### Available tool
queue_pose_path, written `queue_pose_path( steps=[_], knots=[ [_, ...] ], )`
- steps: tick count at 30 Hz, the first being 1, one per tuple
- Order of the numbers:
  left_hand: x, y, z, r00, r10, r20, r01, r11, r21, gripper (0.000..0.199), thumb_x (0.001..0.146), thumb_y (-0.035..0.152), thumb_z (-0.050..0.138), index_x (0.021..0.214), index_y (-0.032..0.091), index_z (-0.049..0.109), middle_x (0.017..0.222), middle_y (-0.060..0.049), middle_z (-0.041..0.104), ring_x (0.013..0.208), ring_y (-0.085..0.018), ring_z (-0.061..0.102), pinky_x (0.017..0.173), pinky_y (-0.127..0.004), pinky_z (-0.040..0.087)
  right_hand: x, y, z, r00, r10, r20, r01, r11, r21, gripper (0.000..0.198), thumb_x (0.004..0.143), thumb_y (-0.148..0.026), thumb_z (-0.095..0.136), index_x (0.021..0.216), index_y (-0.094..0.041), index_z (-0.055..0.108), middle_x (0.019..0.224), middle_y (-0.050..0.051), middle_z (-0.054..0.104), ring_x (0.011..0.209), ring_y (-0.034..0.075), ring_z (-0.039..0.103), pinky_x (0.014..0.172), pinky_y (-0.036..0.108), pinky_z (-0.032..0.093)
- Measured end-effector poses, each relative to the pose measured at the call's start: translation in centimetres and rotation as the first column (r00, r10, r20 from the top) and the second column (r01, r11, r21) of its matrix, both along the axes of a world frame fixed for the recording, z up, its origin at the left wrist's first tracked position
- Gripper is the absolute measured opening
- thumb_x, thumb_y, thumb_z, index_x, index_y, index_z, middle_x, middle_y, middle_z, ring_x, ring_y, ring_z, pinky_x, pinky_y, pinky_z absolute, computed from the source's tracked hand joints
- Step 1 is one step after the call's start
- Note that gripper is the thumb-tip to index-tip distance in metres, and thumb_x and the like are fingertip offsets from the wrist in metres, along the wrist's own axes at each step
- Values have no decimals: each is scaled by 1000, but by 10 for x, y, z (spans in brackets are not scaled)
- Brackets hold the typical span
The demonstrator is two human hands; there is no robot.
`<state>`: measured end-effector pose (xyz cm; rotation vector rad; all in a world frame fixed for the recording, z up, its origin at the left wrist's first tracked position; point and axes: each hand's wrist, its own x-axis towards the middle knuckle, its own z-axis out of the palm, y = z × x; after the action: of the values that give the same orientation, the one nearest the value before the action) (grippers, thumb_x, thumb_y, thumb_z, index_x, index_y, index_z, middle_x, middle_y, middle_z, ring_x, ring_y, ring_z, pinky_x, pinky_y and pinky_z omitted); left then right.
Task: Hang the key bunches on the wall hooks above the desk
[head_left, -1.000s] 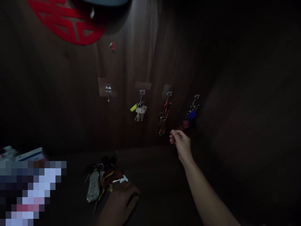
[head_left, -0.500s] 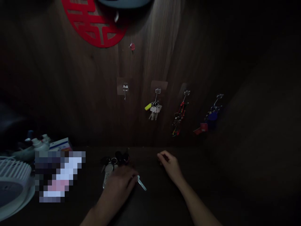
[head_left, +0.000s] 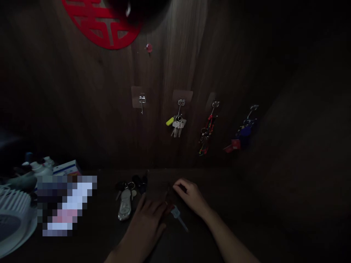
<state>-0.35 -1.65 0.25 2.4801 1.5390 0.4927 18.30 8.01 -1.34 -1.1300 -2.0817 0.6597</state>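
In very dim light, my left hand [head_left: 148,221] rests palm down on a dark wooden surface [head_left: 246,204], its fingertips on a key bunch whose silver key [head_left: 178,216] sticks out to the right. My right hand [head_left: 192,197] lies just right of it, fingers curled toward the dark upper end of that bunch; whether it grips anything is too dark to tell. Left of my left hand lies another bunch with a silver fob [head_left: 124,207].
Four hooks sit on the wooden wall: an empty hook [head_left: 142,100], keys with a yellow tag [head_left: 176,124], a red-strapped bunch [head_left: 207,132] and a blue-tagged bunch [head_left: 244,133]. A red paper cutout [head_left: 101,25] hangs above. A white fan [head_left: 13,219] and a box [head_left: 65,168] stand at left.
My right hand has dropped from the blue-tagged bunch on the wall to the surface, beside my left hand. My left hand has slid the key bunch to the right.
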Motion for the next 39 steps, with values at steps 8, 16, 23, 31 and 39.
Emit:
queue_pose_path(
  steps=[8, 16, 23, 31, 39],
  knots=[
    [4, 0, -12, 989, -132, 64, 132, 991, 2, 58, 80, 13, 56, 134, 27, 40, 139, -6, 50, 126, -23, 46, 107, -52, 34, 0, -5, 5, 981, 192, 30, -191, 981, -13, 14, 86, -20, 53, 89, -22, 66, 89, 3, 65, 86, 15, 61, 79, 27, 46],
    [-11, 10, -2, 999, -32, 38, 29, 997, 76, 37, 84, 18, 54, 119, 29, 54, 119, -3, 63, 112, -22, 57, 106, -54, 31, 9, 5, -4, 983, 138, 125, -148, 986, 72, 18, 89, -21, 50, 94, -24, 67, 99, 5, 63, 94, 17, 60, 86, 31, 47],
    [-31, 20, -6, 954, 261, -145, -228, 950, 213, 28, 84, 35, 55, 107, 21, 66, 125, -14, 61, 119, -33, 52, 102, -63, 29, 22, 17, -14, 981, -82, 174, 54, 985, 162, 19, 87, -18, 50, 93, -21, 69, 101, 7, 63, 96, 19, 60, 88, 34, 47],
    [-37, 24, -11, 943, 270, -195, -228, 950, 215, 29, 86, 37, 52, 106, 20, 66, 122, -13, 64, 120, -32, 52, 102, -60, 32, 30, 21, -14, 948, -214, 236, 167, 965, 203, 20, 86, -17, 50, 94, -22, 68, 104, 7, 63, 101, 21, 57, 91, 37, 45],
    [-30, 22, -14, 994, 73, -81, -62, 991, 121, 29, 86, 37, 53, 110, 25, 62, 121, -8, 65, 121, -27, 52, 103, -58, 33, 32, 20, -11, 925, -244, 292, 195, 963, 186, 22, 86, -15, 49, 96, -23, 68, 108, 7, 62, 105, 22, 55, 92, 39, 43]
  ],
)
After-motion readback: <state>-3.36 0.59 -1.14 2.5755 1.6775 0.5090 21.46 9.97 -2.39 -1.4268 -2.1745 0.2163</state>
